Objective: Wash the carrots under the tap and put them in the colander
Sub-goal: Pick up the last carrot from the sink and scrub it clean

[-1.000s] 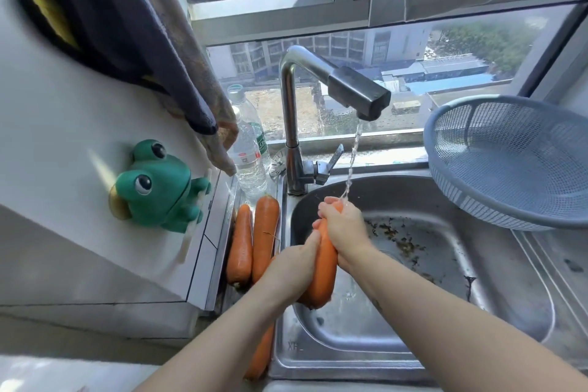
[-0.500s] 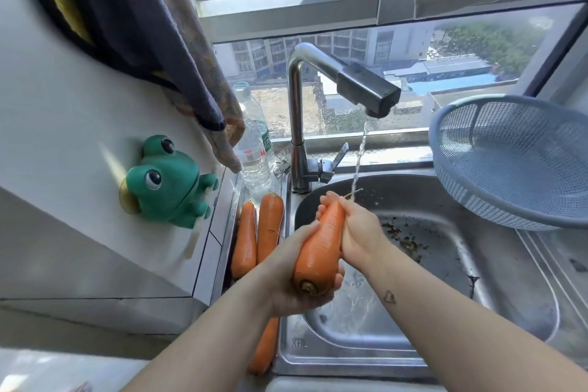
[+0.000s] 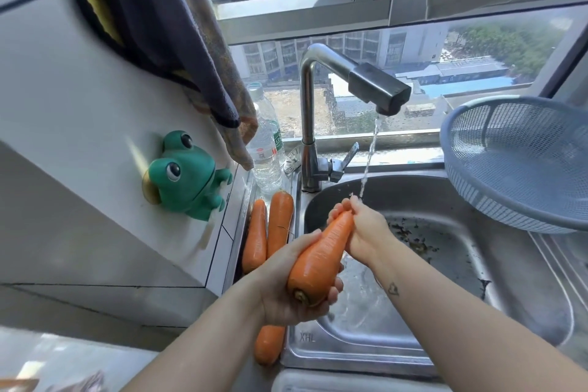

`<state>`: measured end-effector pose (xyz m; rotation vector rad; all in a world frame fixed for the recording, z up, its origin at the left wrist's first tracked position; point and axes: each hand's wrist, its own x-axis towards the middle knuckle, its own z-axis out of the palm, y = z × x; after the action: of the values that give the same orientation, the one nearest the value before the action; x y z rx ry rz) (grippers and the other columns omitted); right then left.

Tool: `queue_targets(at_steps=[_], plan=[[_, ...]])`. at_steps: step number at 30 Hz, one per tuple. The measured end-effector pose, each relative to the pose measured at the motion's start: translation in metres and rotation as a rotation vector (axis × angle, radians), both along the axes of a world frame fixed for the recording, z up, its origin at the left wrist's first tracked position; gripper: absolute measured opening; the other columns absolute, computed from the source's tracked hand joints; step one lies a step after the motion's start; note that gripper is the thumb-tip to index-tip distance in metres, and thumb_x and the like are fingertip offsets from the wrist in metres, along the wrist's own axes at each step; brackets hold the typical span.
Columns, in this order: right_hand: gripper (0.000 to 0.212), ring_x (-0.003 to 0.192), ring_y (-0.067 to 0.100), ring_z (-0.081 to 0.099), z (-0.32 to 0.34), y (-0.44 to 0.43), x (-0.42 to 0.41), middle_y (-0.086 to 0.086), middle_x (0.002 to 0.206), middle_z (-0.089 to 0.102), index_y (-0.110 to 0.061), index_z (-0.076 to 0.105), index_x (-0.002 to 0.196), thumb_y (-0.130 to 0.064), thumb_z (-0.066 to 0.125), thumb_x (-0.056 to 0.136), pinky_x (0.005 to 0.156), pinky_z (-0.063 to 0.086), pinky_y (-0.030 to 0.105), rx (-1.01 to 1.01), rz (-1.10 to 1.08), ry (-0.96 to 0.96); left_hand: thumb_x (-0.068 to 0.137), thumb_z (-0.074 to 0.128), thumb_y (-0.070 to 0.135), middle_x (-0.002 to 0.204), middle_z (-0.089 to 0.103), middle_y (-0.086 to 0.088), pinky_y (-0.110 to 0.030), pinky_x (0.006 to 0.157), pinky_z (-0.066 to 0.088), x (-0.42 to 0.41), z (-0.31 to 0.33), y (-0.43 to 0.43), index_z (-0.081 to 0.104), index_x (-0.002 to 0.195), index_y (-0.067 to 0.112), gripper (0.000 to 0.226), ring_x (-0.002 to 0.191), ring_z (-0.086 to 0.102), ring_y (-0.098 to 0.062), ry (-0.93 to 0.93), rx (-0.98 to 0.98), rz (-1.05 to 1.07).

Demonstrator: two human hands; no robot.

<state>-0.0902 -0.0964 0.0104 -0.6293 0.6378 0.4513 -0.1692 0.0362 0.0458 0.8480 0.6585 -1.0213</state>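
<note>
Head view: the left hand [image 3: 286, 289] grips the carrot [image 3: 318, 258] by its thick end, fingers curled; the right hand [image 3: 366, 232] wraps its tip under the tap [image 3: 375, 89], over the sink [image 3: 445, 267] (colander [image 3: 515, 162] at right, spare carrots [image 3: 280, 223] at left).

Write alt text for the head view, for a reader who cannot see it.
The left hand grips a carrot by its thick end, the right hand holds its tip under the running tap over a steel sink. Other carrots lie left; a blue colander sits right.
</note>
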Motion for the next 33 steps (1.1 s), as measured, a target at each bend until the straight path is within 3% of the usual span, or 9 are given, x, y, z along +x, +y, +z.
queue_targets(at_steps=[4,7,11,15,19,22,26,30,33], plan=[[0.017,0.05,0.007,0.038,0.003,0.006,0.004,0.002,0.071,0.046,-0.004,0.056,0.105,-0.009,0.04,0.101,0.052,0.038,0.019,-0.113,-0.105,-0.086,0.083,0.063,0.053,0.077,0.063,-0.015,-0.028,0.048,0.054,-0.005,0.0,0.01,0.059,0.103,0.003,0.054,0.055,0.063,-0.023,0.025,-0.038,0.002],[0.02,0.04,0.005,0.032,0.003,0.008,0.002,-0.002,0.059,0.041,-0.005,0.058,0.097,-0.019,0.043,0.102,0.044,0.034,0.018,-0.19,-0.124,-0.044,0.081,0.064,0.053,0.077,0.063,-0.015,-0.027,0.049,0.054,-0.008,-0.001,0.01,0.059,0.103,0.003,0.055,0.055,0.062,-0.023,0.027,-0.015,-0.031],[0.039,0.036,0.006,0.036,0.009,0.003,0.004,-0.003,0.051,0.042,-0.009,0.055,0.076,-0.04,0.047,0.098,0.05,0.038,0.021,-0.212,-0.174,-0.002,0.082,0.063,0.055,0.079,0.063,-0.015,-0.027,0.051,0.055,-0.006,0.001,0.007,0.06,0.105,0.003,0.057,0.057,0.063,-0.022,-0.008,-0.001,-0.039],[0.025,0.068,0.019,0.065,0.017,0.007,-0.007,0.009,0.08,0.066,-0.007,0.057,0.096,-0.031,0.049,0.099,0.069,0.055,0.03,-0.083,-0.066,-0.056,0.088,0.049,0.063,0.078,0.064,-0.011,-0.025,0.054,0.053,0.011,-0.001,-0.005,0.062,0.105,0.004,0.063,0.059,0.063,-0.02,-0.082,0.075,-0.066],[0.018,0.093,0.025,0.067,0.022,-0.011,-0.017,0.013,0.1,0.071,-0.004,0.059,0.102,-0.018,0.06,0.092,0.086,0.054,0.038,-0.045,0.177,-0.135,0.09,0.051,0.055,0.074,0.063,-0.011,-0.023,0.052,0.052,0.026,0.002,-0.016,0.063,0.093,0.004,0.052,0.056,0.063,-0.019,-0.108,0.119,-0.089],[0.025,0.093,0.024,0.067,0.021,-0.026,-0.018,0.015,0.108,0.069,0.0,0.061,0.107,-0.017,0.063,0.089,0.084,0.055,0.038,-0.099,0.296,-0.188,0.092,0.05,0.044,0.077,0.065,-0.009,-0.023,0.055,0.052,0.037,-0.001,-0.023,0.062,0.098,0.005,0.041,0.058,0.064,-0.018,-0.128,0.131,-0.084],[0.026,0.087,0.024,0.067,0.022,-0.033,0.0,0.013,0.1,0.065,-0.005,0.052,0.111,-0.019,0.061,0.091,0.085,0.055,0.042,-0.244,0.063,-0.258,0.091,0.062,0.031,0.102,0.063,-0.022,-0.037,0.061,0.058,0.05,-0.013,-0.041,0.047,0.123,0.007,0.043,0.077,0.068,-0.03,-0.1,0.104,0.301],[0.048,0.103,0.032,0.063,0.011,-0.043,0.015,0.016,0.116,0.062,-0.012,0.041,0.119,-0.039,0.063,0.085,0.096,0.048,0.049,-0.38,-0.057,-0.203,0.092,0.062,0.02,0.108,0.055,-0.02,-0.042,0.078,0.054,0.06,-0.013,-0.066,0.05,0.114,0.008,0.028,0.1,0.059,-0.033,-0.247,0.17,0.552],[0.065,0.101,0.03,0.062,0.007,-0.056,0.016,0.017,0.121,0.062,-0.009,0.044,0.127,-0.056,0.055,0.084,0.08,0.052,0.043,-0.404,0.078,-0.193,0.092,0.062,0.021,0.098,0.057,-0.015,-0.044,0.077,0.054,0.072,-0.014,-0.075,0.052,0.102,0.011,0.017,0.09,0.059,-0.029,-0.294,0.254,0.645]])
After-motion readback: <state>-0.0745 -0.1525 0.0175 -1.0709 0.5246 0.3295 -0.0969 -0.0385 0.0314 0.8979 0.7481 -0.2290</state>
